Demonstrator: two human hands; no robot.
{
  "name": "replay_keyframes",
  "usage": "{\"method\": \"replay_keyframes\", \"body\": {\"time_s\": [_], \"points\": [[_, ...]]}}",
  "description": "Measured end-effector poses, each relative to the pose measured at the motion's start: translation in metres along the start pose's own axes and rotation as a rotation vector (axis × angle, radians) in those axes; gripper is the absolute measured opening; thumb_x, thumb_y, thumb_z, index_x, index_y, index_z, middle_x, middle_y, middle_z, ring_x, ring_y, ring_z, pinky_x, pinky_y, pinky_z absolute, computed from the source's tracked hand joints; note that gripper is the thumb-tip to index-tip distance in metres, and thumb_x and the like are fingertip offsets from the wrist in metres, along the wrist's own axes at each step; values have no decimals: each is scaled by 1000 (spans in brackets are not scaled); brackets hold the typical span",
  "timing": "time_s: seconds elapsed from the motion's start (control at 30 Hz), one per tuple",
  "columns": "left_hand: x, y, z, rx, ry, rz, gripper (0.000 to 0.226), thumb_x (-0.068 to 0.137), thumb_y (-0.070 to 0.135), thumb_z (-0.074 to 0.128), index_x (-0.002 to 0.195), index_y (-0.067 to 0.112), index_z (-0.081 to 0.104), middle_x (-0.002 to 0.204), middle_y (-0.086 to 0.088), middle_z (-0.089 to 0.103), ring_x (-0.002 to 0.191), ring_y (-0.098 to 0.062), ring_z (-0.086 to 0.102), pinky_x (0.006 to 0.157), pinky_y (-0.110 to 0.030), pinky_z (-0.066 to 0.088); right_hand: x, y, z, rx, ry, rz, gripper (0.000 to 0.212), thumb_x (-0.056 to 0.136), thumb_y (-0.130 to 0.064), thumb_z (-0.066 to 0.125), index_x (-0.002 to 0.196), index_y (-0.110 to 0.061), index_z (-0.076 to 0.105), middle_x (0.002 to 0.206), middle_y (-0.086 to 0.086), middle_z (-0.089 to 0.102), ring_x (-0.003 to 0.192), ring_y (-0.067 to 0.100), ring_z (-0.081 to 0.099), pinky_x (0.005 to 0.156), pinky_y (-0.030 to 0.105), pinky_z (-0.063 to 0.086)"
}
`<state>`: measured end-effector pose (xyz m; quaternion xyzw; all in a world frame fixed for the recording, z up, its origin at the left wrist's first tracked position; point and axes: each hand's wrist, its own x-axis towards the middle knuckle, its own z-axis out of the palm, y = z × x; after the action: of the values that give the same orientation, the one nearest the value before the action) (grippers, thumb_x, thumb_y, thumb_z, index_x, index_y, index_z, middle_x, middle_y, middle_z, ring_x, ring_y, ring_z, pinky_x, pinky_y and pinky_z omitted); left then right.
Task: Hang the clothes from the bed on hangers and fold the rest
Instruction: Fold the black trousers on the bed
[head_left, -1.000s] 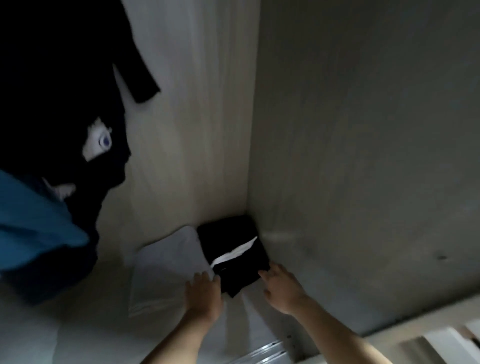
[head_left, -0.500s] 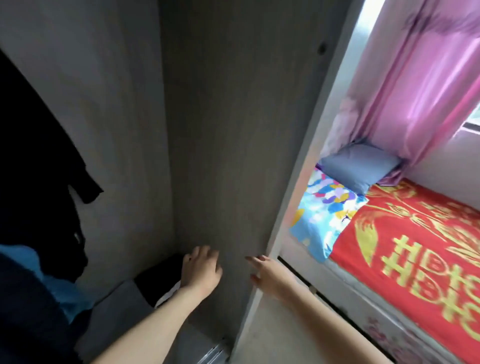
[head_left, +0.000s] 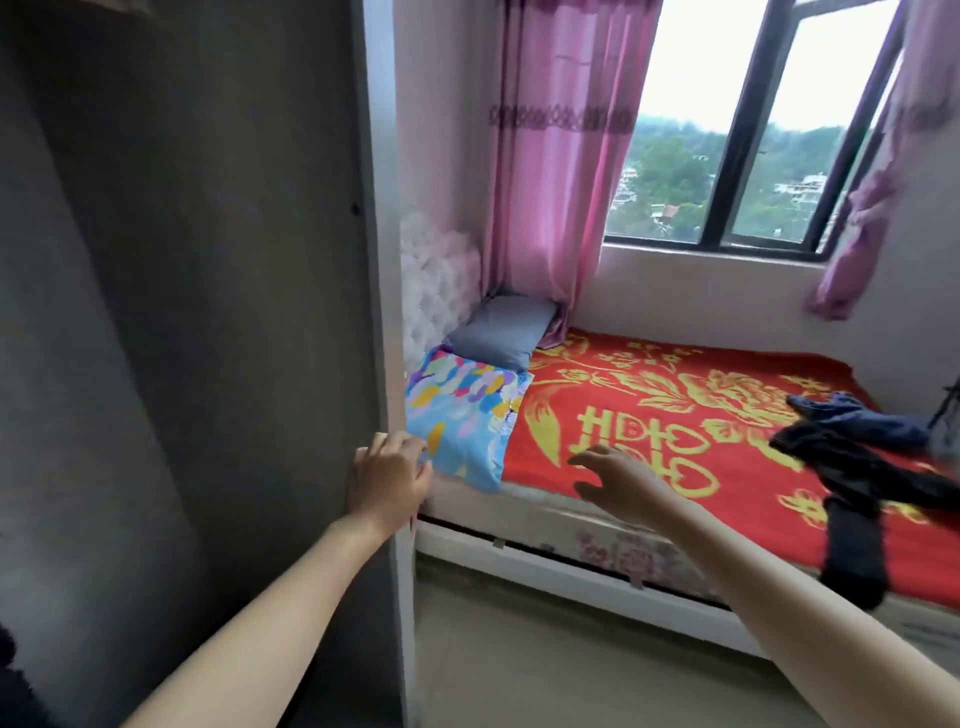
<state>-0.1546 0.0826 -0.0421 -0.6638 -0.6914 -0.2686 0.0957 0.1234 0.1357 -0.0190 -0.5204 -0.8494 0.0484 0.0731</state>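
A bed (head_left: 571, 525) with a red and gold blanket fills the right of the head view. On its right end lies a heap of dark clothes (head_left: 852, 478), black and navy, with one black piece hanging over the bed's edge. My left hand (head_left: 387, 475) is at the front edge of the wardrobe's side panel (head_left: 208, 338), fingers loosely bent and holding nothing. My right hand (head_left: 618, 478) hovers over the near edge of the bed, fingers spread and empty, well left of the clothes.
Two pillows, one colourful (head_left: 467, 410) and one grey-blue (head_left: 501, 332), lie at the head of the bed. Pink curtains (head_left: 561, 171) frame a window (head_left: 753, 124) behind. Beige floor (head_left: 545, 654) runs between the wardrobe and the bed.
My view swung right, from the wardrobe's inside to the bed. Both hands left the folded black garment on the wardrobe floor and came out, empty, towards the bed.
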Motion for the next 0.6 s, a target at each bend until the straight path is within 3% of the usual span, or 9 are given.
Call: {"method": "replay_keyframes", "body": {"time_s": [0.13, 0.27, 0.37, 0.6], "points": [[-11, 54, 9, -180, -49, 64, 28, 92, 24, 53, 116, 13, 61, 120, -4, 59, 112, -23, 52, 92, -34, 39, -74, 54, -16, -9, 48, 103, 43, 95, -31, 50, 138, -25, 44, 140, -2, 44, 127, 16, 41, 102, 29, 37], [-43, 117, 40, -562, -243, -25, 21, 89, 14, 60, 109, 6, 64, 113, -10, 63, 99, -24, 59, 87, -32, 45, -158, 106, -26, -10, 58, 251, 45, 95, -32, 51, 138, -25, 43, 142, -2, 40, 131, 17, 35, 105, 31, 34], [-71, 159, 70, -611, -354, -13, 18, 87, 11, 63, 104, 6, 65, 105, -11, 66, 89, -22, 60, 79, -29, 44, -224, 139, -37, -26, 66, 365, 45, 94, -29, 53, 138, -24, 44, 141, -1, 41, 130, 18, 34, 105, 31, 34], [-113, 300, 102, -682, -450, 193, 23, 85, 12, 64, 109, 9, 65, 102, -8, 66, 95, -22, 58, 79, -34, 46, -375, 201, -56, -87, 91, 619, 47, 93, -30, 52, 138, -19, 45, 139, 1, 44, 131, 16, 36, 107, 27, 30]]}}
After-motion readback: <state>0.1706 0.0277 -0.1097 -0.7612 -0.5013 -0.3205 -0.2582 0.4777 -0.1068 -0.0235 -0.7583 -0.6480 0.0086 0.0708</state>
